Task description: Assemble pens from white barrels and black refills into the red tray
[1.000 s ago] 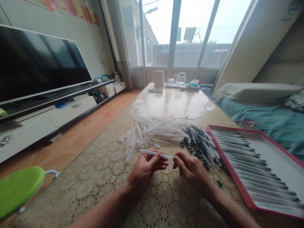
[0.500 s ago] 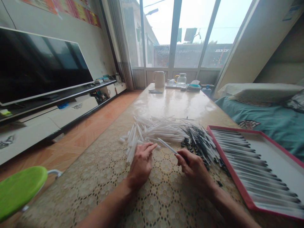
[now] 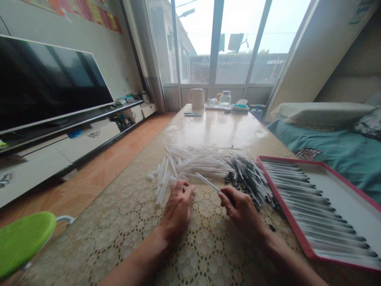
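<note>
My right hand [image 3: 239, 204] is closed on a slim white pen [image 3: 207, 182], gripping its near end between thumb and fingers. The pen slants up and to the left, with its far tip by the pile of white pen barrels [image 3: 196, 161]. My left hand [image 3: 180, 204] rests on the table just below that pile, its fingers bent and the thumb side apart from them; nothing shows in it, though some fingertips are hidden. Dark, thin pen refills and small black parts [image 3: 247, 174] lie heaped beyond my right hand.
A red-rimmed box [image 3: 300, 230] at the right holds a row of pens with dark ends. The patterned tablecloth [image 3: 127, 222] covers the long table. A jug [image 3: 197, 98] and a glass pot [image 3: 225, 98] stand at its far end. A green stool [image 3: 26, 238] is at the left.
My left hand's fingers have bent from a stretched-out pose. My right hand keeps hold of the pen in nearly the same place. The view has shifted slightly.
</note>
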{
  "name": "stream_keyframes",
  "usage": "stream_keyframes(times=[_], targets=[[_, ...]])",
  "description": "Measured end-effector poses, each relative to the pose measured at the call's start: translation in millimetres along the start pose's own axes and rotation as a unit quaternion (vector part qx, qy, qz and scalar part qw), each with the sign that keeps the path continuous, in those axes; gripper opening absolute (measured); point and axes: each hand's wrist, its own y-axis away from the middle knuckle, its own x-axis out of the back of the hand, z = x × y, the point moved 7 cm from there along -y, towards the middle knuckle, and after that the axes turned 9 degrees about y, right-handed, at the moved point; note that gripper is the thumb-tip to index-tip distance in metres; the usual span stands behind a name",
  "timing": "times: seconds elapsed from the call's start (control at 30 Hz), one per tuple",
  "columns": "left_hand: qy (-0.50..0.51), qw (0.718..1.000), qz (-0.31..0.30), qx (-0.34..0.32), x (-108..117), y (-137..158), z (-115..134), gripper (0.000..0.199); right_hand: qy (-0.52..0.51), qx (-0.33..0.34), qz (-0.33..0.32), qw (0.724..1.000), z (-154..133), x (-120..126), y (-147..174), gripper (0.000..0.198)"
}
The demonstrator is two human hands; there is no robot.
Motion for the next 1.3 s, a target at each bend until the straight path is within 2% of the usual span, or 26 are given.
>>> stream_keyframes(times=[0.3,0.37,0.43,0.5,0.57,0.63,0.67,0.73,0.83,0.93,1.1,1.3], targets=[[0.048,0.998,-0.035,0.001,-1,0,-1,0.025,-0.028,-0.001,0.005,1.000,5,-4,1,0.022],[0.093,0.995,-0.017,0.024,3,-1,-3,0.017,-0.030,-0.001,0.003,1.000,5,-5,1,0.021],[0.191,0.978,0.019,0.078,8,-2,-9,0.010,-0.009,-0.002,0.012,1.000,3,-3,1,0.018],[0.344,0.926,0.045,0.151,7,-2,-18,0.011,0.034,-0.001,0.031,0.999,0,2,2,0.012],[0.494,0.840,0.051,0.221,0,0,-25,0.018,0.080,0.007,0.049,0.996,-4,6,4,0.007],[0.583,0.765,0.050,0.268,-5,1,-28,0.024,0.108,0.019,0.057,0.992,-8,8,6,0.004],[0.603,0.743,0.056,0.285,-7,2,-29,0.024,0.114,0.024,0.059,0.991,-9,9,7,0.004],[0.619,0.719,0.076,0.306,-6,3,-31,0.022,0.121,0.032,0.061,0.990,-11,9,8,0.004],[0.624,0.707,0.108,0.316,-4,4,-33,0.016,0.122,0.042,0.059,0.990,-12,9,9,0.004],[0.622,0.708,0.103,0.317,-5,5,-32,0.017,0.124,0.046,0.059,0.990,-13,9,9,0.004],[0.612,0.728,0.079,0.299,-9,4,-26,0.026,0.131,0.046,0.051,0.989,-14,8,9,0.004],[0.586,0.763,0.032,0.270,-10,4,-20,0.027,0.127,0.084,0.032,0.988,-16,0,9,0.004]])
